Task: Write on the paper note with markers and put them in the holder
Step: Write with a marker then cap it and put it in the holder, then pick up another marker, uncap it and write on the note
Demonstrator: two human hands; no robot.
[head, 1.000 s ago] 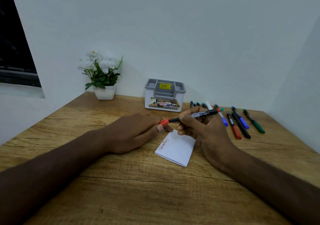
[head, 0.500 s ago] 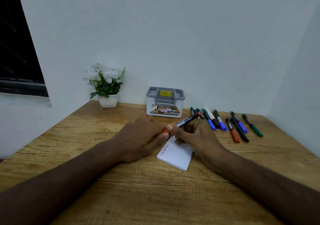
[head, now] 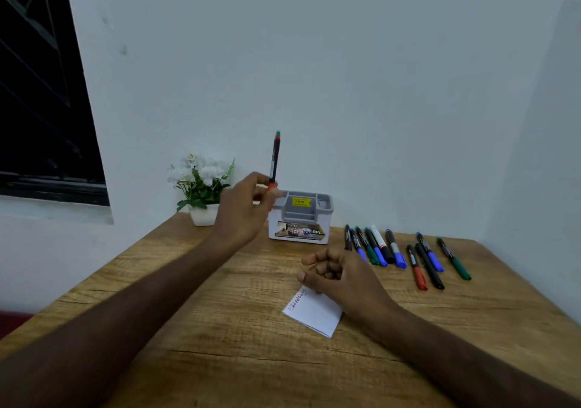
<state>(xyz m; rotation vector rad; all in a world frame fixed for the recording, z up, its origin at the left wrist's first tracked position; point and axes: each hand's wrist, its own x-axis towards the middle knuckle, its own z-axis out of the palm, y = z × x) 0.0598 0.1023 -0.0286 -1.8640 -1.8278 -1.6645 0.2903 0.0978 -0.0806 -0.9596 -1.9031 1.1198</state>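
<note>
Marker (head: 274, 159) upright, red-capped end pinched in left hand (head: 243, 209) grip.

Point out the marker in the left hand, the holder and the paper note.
marker (head: 274, 162), head view, black barrel.
holder (head: 300, 233), head view, front wall label.
paper note (head: 317, 313), head view, blank white middle.

Holder (head: 314, 215) left end hidden behind left hand (head: 243, 211). Red writing on paper note (head: 314, 313) too small to read (holder labels likewise). Note's far corner covered by right hand (head: 342, 277). Both forearms cut off at bottom edge.
</note>
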